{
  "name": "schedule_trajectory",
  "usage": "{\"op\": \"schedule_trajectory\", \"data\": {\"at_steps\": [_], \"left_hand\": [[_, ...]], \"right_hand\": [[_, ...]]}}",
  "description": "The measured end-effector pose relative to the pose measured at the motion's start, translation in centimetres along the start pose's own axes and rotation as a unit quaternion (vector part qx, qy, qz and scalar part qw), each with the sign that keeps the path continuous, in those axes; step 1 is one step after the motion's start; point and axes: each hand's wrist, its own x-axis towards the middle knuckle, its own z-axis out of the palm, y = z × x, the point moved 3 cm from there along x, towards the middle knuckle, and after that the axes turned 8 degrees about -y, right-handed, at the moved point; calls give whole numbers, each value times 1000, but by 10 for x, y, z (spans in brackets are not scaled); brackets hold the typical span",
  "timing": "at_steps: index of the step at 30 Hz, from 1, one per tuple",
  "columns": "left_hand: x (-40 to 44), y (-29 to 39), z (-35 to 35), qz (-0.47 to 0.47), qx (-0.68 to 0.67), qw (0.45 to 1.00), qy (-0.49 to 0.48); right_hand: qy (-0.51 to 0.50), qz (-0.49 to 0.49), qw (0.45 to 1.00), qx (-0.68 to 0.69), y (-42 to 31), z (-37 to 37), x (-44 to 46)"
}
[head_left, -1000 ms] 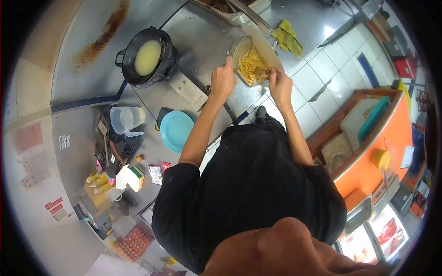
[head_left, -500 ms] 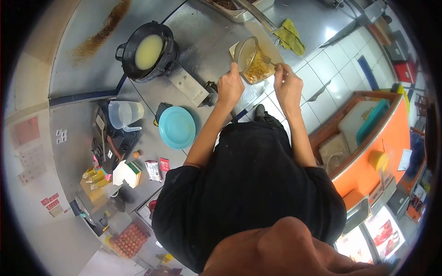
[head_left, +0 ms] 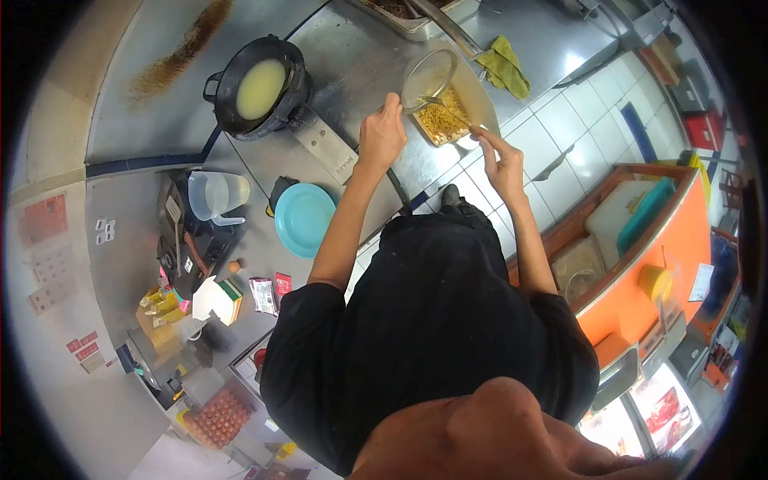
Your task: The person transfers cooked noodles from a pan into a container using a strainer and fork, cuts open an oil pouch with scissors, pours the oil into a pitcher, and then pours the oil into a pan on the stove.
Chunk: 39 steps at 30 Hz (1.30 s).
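Observation:
My left hand (head_left: 382,138) is closed at the near edge of a round-rimmed strainer (head_left: 430,74), seemingly fine-meshed. The strainer is tilted above a pale rectangular tub (head_left: 480,100). Inside the tub lies yellow-brown crumbly food (head_left: 445,120); its exact kind is unclear. My right hand (head_left: 501,162) pinches the handle end of a metal spoon (head_left: 450,114), whose far end points into the strainer's near side. Part of the food is hidden behind the strainer.
Left of my hands stands a black wok (head_left: 227,90) with pale yellow liquid (head_left: 260,90) on a Rinnai stove (head_left: 326,148). Nearby are a blue plate (head_left: 306,221) and a clear jug (head_left: 218,196). A green cloth (head_left: 506,68) lies by the counter's edge.
My left hand has moved left and up, and the strainer now shows a wider round opening. The spoon has come into clearer view, reaching from my right hand to the strainer.

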Motion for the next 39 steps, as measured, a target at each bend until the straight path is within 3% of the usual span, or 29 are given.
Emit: {"op": "schedule_trajectory", "data": {"at_steps": [5, 7, 11, 14, 17, 21, 24, 27, 28, 31, 35, 36, 39], "left_hand": [[-4, -16, 8, 41, 15, 998, 49], [-10, -25, 11, -2, -22, 997, 70], [-23, -44, 11, -47, -65, 987, 136], [-46, -56, -2, -162, -286, 933, 149], [-86, -71, -28, -202, -413, 870, 181], [-172, -101, -68, -249, -419, 834, 258], [-251, -123, -76, -299, -400, 810, 307], [-313, -136, -70, -343, -415, 768, 348], [-325, -135, -66, -349, -420, 762, 349], [-349, -132, -56, -373, -420, 747, 357], [-380, -133, -34, -406, -424, 724, 362], [-386, -138, -26, -410, -427, 719, 365], [-392, -148, -7, -433, -466, 668, 387]], "right_hand": [[63, 14, 997, -44, 1, -8, -8], [70, 16, 995, -68, -8, -9, -7], [3, -10, 992, -128, 5, 18, 1], [-71, 9, 990, -120, 1, 35, 21], [-157, 16, 974, -164, 18, 51, 33], [-30, -73, 990, -119, 2, 49, 49], [-145, -36, 980, -130, 18, 55, 58], [-83, -69, 989, -104, 7, 49, 74], [-87, -29, 987, -135, -4, 45, 78], [-28, -120, 974, -190, 15, 51, 95], [-115, -47, 973, -193, 31, 62, 99], [-108, -2, 991, -85, 27, 61, 97], [-106, 4, 984, -143, 24, 57, 87]]}}
